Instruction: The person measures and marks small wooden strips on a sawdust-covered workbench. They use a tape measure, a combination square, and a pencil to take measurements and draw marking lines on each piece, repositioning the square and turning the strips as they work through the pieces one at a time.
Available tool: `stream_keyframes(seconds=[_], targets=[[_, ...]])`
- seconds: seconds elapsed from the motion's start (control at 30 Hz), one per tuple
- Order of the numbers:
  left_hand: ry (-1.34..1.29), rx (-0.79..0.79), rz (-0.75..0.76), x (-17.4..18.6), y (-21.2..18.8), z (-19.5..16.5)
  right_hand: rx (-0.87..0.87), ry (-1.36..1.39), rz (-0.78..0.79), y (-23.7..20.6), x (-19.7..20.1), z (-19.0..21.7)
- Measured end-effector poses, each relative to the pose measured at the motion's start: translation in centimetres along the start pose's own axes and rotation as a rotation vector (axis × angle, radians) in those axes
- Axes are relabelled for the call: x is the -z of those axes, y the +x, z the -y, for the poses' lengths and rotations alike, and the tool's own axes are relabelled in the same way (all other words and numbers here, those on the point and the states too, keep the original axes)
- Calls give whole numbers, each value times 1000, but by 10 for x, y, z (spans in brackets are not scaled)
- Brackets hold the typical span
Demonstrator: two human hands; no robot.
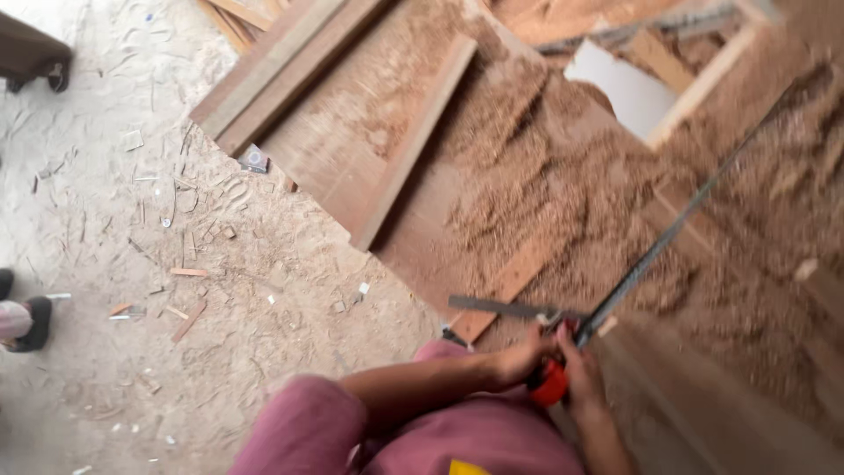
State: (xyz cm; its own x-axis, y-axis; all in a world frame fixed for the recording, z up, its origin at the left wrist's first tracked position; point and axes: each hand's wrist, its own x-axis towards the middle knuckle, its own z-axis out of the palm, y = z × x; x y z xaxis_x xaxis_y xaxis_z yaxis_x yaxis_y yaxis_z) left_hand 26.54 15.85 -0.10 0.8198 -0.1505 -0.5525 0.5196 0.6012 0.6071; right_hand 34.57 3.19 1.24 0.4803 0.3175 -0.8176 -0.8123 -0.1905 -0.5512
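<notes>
Sawdust and wood chips cover the concrete floor [132, 264], and reddish boards lie heaped across a low bench [703, 413] thick with shavings. We take the long bar clamp [668, 233] as our landmark: its dark steel bar runs from our hands up and away toward the far right, crossing the piled shavings [545, 176]. At its near end sits the red handle [549, 384], and both our hands meet there. Our right hand [580, 374] wraps its fingers around the handle from the right, closed on it; our left hand [519, 356] closes in from the left, gripping the clamp head just above the handle, though motion blur hides exactly how those fingers lie. A flat metal strip [505, 308] juts leftward from the head. Left of the bar, a long plank [413, 145] rests slanting on a wider board [343, 132].

We judge several risks. With the bar so long and held at one end only, its far tip could swing and knock loose boards. Loose shavings under it give poor footing for any jaw, so it may slip. Our left fingers sit close to the sliding head, where a sudden movement could pinch them. Another person's shoe [31, 321] stands well left of the clamp.
</notes>
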Motion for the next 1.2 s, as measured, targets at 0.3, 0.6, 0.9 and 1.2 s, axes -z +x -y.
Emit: stream_keyframes(seconds=[0.3, 0.6, 0.9, 1.2], targets=[[1591, 287, -1323, 423, -209, -311, -32, -449, 35, 77, 39, -5], [1313, 563, -1194, 481, -213, -363, -353, -536, -137, 103, 52, 7], [1443, 102, -1229, 502, -194, -307, -396, -440, -169, 82, 89, -10], [539, -166, -934, 379, -137, -270, -7, -488, -55, 61, 83, -9]])
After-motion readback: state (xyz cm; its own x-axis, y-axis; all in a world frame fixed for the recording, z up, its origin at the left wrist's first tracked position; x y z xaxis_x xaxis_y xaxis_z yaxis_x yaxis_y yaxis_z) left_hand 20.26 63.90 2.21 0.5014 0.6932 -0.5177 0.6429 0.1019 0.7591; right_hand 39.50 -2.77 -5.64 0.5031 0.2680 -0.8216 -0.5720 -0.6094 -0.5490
